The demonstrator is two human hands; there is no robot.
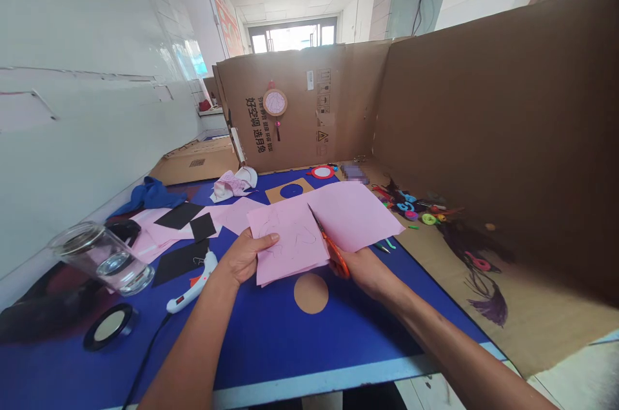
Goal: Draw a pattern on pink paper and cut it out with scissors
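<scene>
In the head view, our left hand (244, 257) grips sheets of pink paper (285, 245) between thumb and fingers, while our right hand (367, 273) is closed round orange-handled scissors (334, 256), whose blades meet the paper's edge. The paper is held just above the blue desk (271, 339). Left of the paper lie a white hot glue gun (192, 282), a glass tumbler (101, 258) and black paper pieces (180, 262); right of it, colourful craft cutouts (411, 207); beyond it stands a cardboard wall (300, 113).
</scene>
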